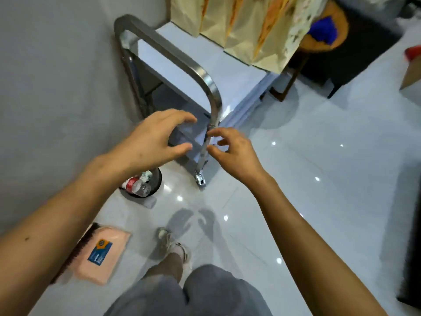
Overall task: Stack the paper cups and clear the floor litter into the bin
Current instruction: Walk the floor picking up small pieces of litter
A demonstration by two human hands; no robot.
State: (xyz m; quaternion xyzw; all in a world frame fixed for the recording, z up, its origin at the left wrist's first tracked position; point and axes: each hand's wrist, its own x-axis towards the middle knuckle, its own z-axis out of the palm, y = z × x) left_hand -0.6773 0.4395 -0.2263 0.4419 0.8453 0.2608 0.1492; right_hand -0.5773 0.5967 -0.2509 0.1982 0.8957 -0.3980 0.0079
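Note:
A small black bin (157, 179) stands on the floor by the wall, below my left forearm. A clear plastic bottle with a red label (136, 187) and crumpled paper (145, 175) lie in it. My left hand (155, 137) hovers above the bin with fingers loosely spread and holds nothing. My right hand (232, 151) is level with it, fingers relaxed and empty, close to the upright post of a steel cart (211, 115). No paper cups are in view.
The steel cart carries several tall cream paper bags (241, 26). A pink packet with a blue label (100, 254) lies on the tiled floor at lower left beside a dark brush. A wooden stool (319, 42) stands at the back right. My foot (175, 245) is below the hands.

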